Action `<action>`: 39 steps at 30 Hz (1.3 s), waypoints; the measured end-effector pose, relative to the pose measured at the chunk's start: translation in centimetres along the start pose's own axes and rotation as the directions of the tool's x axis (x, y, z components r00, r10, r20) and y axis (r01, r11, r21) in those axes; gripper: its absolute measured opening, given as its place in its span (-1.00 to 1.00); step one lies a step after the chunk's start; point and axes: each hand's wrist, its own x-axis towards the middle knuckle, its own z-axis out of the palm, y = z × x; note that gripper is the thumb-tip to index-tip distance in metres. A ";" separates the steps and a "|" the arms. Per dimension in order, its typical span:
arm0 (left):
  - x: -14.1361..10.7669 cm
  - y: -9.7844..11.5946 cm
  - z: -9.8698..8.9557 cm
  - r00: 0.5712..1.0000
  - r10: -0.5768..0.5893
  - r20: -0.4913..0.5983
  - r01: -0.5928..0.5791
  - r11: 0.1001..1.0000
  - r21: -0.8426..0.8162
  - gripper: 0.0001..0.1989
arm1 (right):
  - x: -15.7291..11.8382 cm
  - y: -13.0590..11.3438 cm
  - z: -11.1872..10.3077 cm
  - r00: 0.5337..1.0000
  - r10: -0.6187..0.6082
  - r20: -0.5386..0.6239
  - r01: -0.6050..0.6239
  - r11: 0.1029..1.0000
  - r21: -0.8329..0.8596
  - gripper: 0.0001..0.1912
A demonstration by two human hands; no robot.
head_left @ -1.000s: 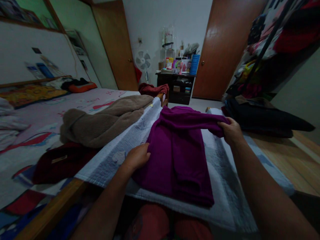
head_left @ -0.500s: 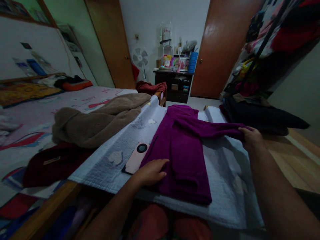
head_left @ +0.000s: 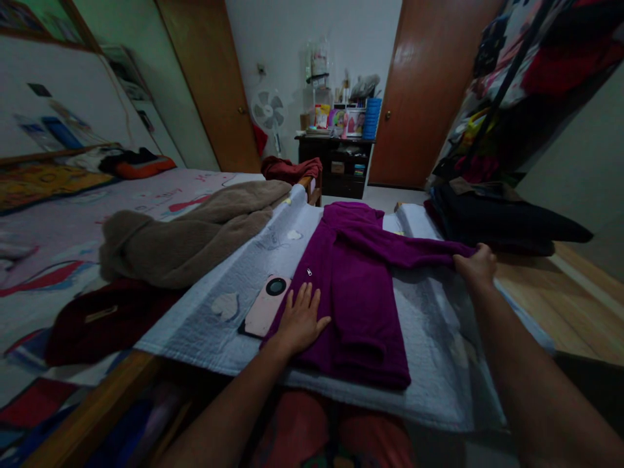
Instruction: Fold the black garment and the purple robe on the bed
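A purple jacket [head_left: 361,305] lies partly folded on a pale blue quilted cloth [head_left: 429,331] in front of me. My left hand [head_left: 303,322] rests flat on its left part, fingers spread, just below a small zipper pull [head_left: 309,272]. Out to the right, my right hand [head_left: 476,265] pinches the cuff end of one sleeve [head_left: 419,251], which is stretched sideways off the body of the jacket. Beside the jacket's left edge lies a pink phone [head_left: 266,305] with a round dark camera ring, close to my left hand.
On the bed at left are a brown plush garment [head_left: 195,234] and a dark red garment [head_left: 112,318]. Dark folded clothes [head_left: 507,218] sit on a wooden surface [head_left: 541,292] at right. Farther back stand a fan [head_left: 268,109] and a black cabinet [head_left: 336,166].
My left hand has moved up slightly and now lies flat with its fingers spread; the zipper pull shows above it. My right hand still holds the sleeve end, its wrist turned a little.
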 end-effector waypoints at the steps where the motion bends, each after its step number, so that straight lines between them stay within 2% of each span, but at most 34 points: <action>1: -0.1 0.4 0.2 1.000 -0.011 -0.001 0.011 1.000 0.013 -0.27 | -0.9 -0.7 0.1 0.997 -0.025 -0.079 0.018 0.995 -0.095 -0.30; 3: -0.1 0.7 0.3 1.000 -0.021 -0.003 0.021 0.999 0.030 -0.26 | -3.0 -2.5 0.5 0.975 -0.180 -0.128 0.153 0.969 -0.195 -0.25; 5: -0.1 0.7 0.4 1.000 -0.015 -0.008 0.016 0.999 0.040 -0.26 | -5.6 -4.5 1.3 0.943 -0.316 -0.100 0.286 0.928 -0.238 -0.32; 8: 0.1 0.5 0.6 1.000 -0.008 -0.009 0.008 0.998 0.060 -0.25 | -10.3 -6.7 3.2 0.886 -0.443 0.134 0.462 0.866 -0.190 -0.47; 10: 0.1 0.4 0.8 1.000 -0.009 -0.014 0.010 0.997 0.076 -0.26 | -13.8 -7.4 4.6 0.780 -0.517 0.353 0.583 0.805 -0.111 -0.51; 12: 0.1 0.5 1.0 1.000 -0.005 -0.031 0.008 0.995 0.094 -0.26 | -17.3 -7.7 5.7 0.638 -0.544 0.545 0.670 0.741 -0.046 -0.46; 15: -0.1 0.5 1.3 0.997 0.004 -0.071 0.005 0.992 0.124 -0.28 | -20.9 -7.7 6.5 0.523 -0.531 0.667 0.723 0.691 -0.016 -0.39; 17: -0.1 0.5 1.5 0.995 0.006 -0.098 0.008 0.990 0.138 -0.30 | -21.9 -7.7 6.5 0.492 -0.529 0.692 0.745 0.667 -0.021 -0.38; 19: -0.2 0.6 1.5 0.993 0.007 -0.119 0.010 0.989 0.144 -0.32 | -22.0 -7.7 6.2 0.484 -0.519 0.704 0.751 0.659 -0.031 -0.37; 22: -0.2 0.8 1.4 0.992 0.000 -0.125 0.018 0.989 0.148 -0.33 | -21.9 -8.2 5.5 0.474 -0.490 0.732 0.741 0.671 -0.031 -0.34; 24: -0.1 0.9 1.4 0.993 -0.006 -0.117 0.024 0.988 0.153 -0.34 | -22.2 -8.7 4.9 0.448 -0.460 0.767 0.722 0.691 -0.007 -0.32; 28: -0.2 1.1 1.2 0.993 -0.012 -0.114 0.031 0.986 0.163 -0.37 | -23.9 -9.9 3.6 0.280 -0.485 0.828 0.698 0.696 0.172 -0.36; 30: -0.2 1.2 1.2 0.993 -0.014 -0.114 0.033 0.985 0.168 -0.38 | -24.6 -10.3 3.3 0.240 -0.517 0.822 0.697 0.681 0.225 -0.39; 39: -0.4 1.3 1.2 0.991 0.002 -0.131 0.017 0.990 0.143 -0.42 | -24.9 -10.4 3.3 0.252 -0.527 0.812 0.687 0.688 0.233 -0.41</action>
